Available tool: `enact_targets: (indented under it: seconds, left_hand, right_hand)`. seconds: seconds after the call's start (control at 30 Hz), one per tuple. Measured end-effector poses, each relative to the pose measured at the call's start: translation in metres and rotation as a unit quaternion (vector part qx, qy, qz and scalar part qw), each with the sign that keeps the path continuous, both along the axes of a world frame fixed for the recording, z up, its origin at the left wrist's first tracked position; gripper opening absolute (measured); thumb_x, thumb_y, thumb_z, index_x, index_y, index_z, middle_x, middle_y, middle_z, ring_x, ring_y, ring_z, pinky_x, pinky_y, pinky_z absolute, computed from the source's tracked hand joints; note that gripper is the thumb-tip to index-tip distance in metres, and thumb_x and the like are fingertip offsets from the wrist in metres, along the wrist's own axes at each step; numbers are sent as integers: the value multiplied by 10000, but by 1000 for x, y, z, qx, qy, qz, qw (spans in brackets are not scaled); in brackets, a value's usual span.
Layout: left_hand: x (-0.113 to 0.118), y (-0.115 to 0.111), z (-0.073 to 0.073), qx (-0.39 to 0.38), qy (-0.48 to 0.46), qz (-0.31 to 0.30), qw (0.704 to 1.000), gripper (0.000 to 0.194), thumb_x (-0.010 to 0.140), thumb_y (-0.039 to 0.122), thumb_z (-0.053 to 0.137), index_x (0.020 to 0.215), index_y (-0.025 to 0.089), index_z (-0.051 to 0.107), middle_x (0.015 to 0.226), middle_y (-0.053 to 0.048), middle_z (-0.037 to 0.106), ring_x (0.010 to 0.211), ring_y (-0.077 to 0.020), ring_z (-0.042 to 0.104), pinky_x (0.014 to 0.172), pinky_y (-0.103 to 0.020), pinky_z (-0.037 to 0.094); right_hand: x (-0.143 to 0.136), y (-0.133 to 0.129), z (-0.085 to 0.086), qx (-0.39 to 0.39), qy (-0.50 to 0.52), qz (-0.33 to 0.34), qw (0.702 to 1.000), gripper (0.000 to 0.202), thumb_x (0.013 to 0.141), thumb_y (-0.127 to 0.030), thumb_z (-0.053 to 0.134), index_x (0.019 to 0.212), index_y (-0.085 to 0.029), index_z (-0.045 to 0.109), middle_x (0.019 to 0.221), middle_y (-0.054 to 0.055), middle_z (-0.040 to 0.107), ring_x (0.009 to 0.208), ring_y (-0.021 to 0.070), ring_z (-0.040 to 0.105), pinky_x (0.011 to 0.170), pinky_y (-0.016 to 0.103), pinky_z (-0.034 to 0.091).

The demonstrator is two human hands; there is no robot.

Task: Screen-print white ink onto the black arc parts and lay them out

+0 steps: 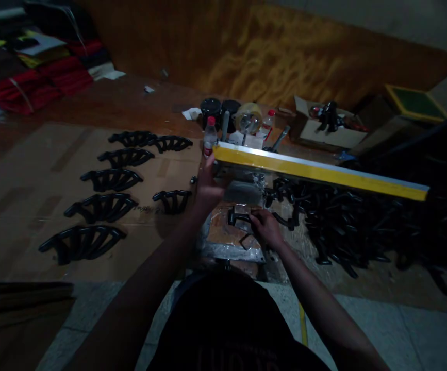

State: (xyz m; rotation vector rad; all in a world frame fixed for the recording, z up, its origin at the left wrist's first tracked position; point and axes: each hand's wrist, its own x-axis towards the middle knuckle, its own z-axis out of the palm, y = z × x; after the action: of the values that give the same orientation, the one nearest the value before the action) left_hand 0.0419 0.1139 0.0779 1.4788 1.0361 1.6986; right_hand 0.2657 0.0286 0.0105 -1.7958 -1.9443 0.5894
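Note:
My left hand (210,186) is raised at the near left end of a long frame (319,171) with a yellow face and a pale top edge. Its fingers are closed round that end. Below the frame, my right hand (266,226) pinches a black handle-shaped part (241,217), which lies on a small worn board (227,234) with a metal front edge. A thin dark bent piece (245,241) rests nearer me on the same board. The frame hides part of the area behind it.
Rows of black parts (86,242) lie on cardboard (22,206) to the left; a dark heap of them (339,216) is at right. Behind stand bottles (210,135), black cans (210,109), tape (248,117) and an open box (326,135).

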Motion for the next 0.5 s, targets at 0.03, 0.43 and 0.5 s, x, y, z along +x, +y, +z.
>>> enact_targets:
  seconds: [0.03,0.43,0.5]
  left_hand:
    - [1,2,-1,5,-1,-12,1000,646,744,434,752,1319,264,510,1325,-87,591,1202,-269,592,989,-399,522]
    - [8,11,6,-48,20,-34,998,632,707,331,783,1269,240,509,1289,-84,608,1166,-249,611,956,-361,550]
    - [9,10,8,-48,31,-34,998,687,706,330,792,1308,244,472,1320,-90,584,1204,-256,585,974,-367,541]
  right_hand:
    - [-1,-1,-1,9,-4,-6,1000,209,924,-345,553,930,-194,697,959,79,711,939,222,640,854,338,462]
    - [-8,-6,-10,25,-8,-59,998,322,972,-401,480,930,-183,713,942,90,710,908,219,637,837,316,449]
    - [-7,-7,-11,34,-16,-55,998,353,983,-417,452,924,-184,711,936,94,707,910,220,634,842,316,447]
